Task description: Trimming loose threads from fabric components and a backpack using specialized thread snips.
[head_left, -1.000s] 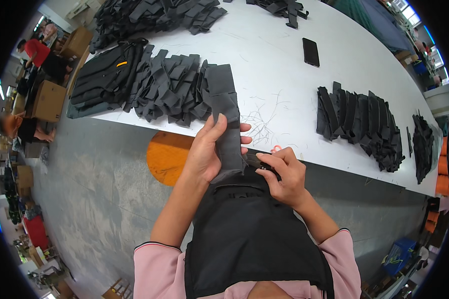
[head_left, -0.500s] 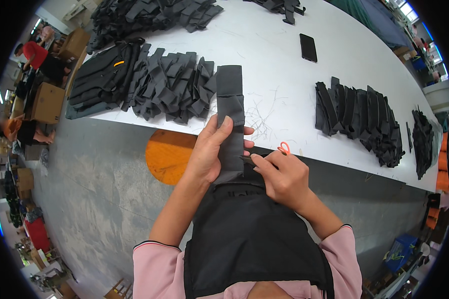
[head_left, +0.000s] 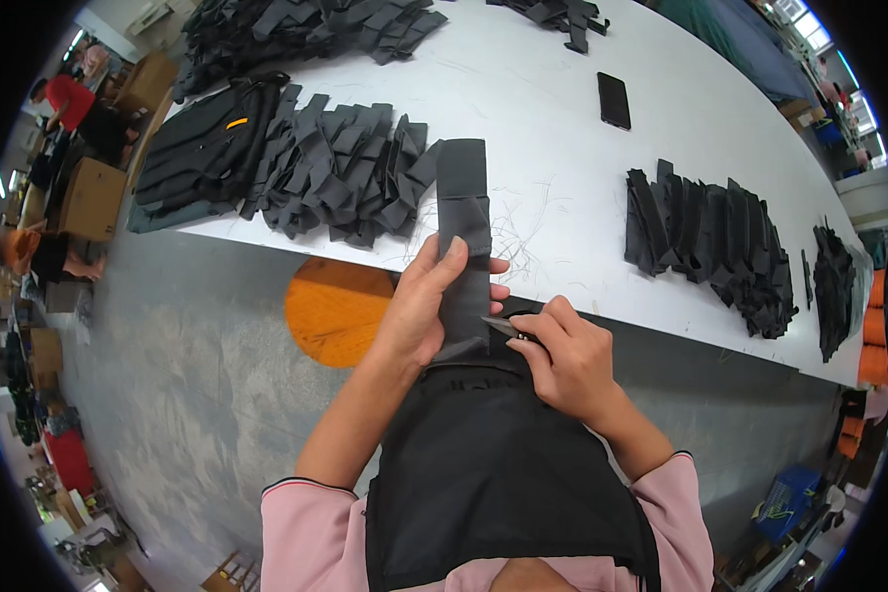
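My left hand (head_left: pixel 426 301) is closed on a dark grey fabric strip (head_left: pixel 462 212), thumb on top and fingertips showing past its right edge. The strip stands lengthwise away from me, its far end over the table edge and its near end by my apron. In my right hand (head_left: pixel 572 355) is a small pair of scissors (head_left: pixel 500 326); the blades point left at the strip's right edge, and the handle is hidden in my fist. Whether the blade tips touch the cloth I cannot tell.
The white table (head_left: pixel 553 217) holds a pile of grey strips (head_left: pixel 340 168), stacked black bags (head_left: pixel 202 153), dark strips at right (head_left: pixel 710 237), a narrower dark bundle (head_left: pixel 834 286) and a phone (head_left: pixel 614 101). Thread scraps lie past my hands. An orange round stool (head_left: pixel 331 314) stands below the edge.
My right hand has turned, so the scissor blades now show more and the orange finger ring is out of sight. The strip and my left hand have shifted slightly right in the picture.
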`<state>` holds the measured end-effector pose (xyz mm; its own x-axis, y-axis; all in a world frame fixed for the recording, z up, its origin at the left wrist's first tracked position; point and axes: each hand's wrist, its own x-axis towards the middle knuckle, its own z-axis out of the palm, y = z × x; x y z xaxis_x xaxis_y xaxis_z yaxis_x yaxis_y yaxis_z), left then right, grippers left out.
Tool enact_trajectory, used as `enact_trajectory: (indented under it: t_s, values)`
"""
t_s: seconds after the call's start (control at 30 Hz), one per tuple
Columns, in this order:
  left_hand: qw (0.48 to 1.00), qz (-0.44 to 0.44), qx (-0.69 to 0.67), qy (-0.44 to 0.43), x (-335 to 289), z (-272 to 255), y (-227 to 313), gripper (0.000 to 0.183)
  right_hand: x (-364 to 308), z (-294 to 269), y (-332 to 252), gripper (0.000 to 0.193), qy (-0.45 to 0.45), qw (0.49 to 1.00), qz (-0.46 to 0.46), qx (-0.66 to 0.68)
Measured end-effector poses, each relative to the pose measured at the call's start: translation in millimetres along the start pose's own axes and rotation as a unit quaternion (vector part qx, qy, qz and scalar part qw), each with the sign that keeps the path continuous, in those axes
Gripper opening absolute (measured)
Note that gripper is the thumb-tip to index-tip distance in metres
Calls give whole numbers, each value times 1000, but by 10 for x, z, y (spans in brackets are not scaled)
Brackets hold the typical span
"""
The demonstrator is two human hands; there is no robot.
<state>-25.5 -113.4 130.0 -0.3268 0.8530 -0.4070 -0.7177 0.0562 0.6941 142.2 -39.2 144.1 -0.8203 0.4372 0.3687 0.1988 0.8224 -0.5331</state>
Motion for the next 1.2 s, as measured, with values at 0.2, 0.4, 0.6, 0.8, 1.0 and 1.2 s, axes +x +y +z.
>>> enact_trajectory:
  t_s: [0.2,0.4,0.6,0.8,1.0,1.2]
  values:
    - [999,-2,-32,-18,-23,8,-11,41,158,53,-31,24,-63,998,0,5]
    - [999,3,-32,-16,-16,-30,-13,44,190,150,-30,26,-69,997,-43,-6]
    - [994,-66,-79,-22,18,-115,-57,53,97,172,130,27,21,993,24,112]
    - [995,-77,-26,-55,-182,5,-189,76,151,170,191,46,-4,982,96,162]
    - [996,-64,51,-43,-296,104,-280,65,281,511,442,15,161,967,67,188]
    - [991,-105,73,-34,-362,-61,-354,45,370,497,375,13,110,877,267,385]
